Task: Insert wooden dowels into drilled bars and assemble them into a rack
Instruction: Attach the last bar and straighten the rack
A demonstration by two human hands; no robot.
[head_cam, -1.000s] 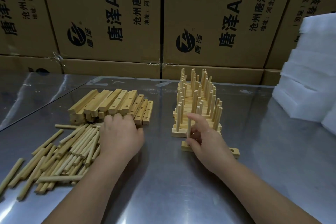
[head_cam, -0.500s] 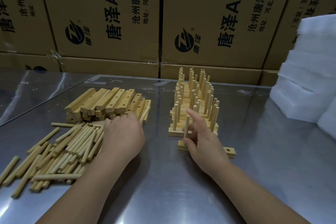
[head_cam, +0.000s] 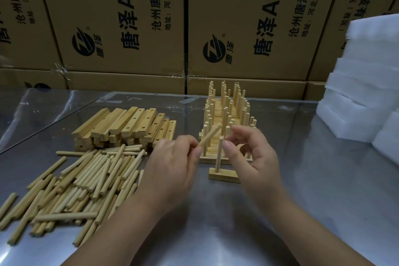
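Dim, soft-focus, glare on steel table

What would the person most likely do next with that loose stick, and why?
Probably pass the dowel from the left hand to the right hand and push it into the bar. That bar holds only one upright peg; the right hand's fingers look open beside it.
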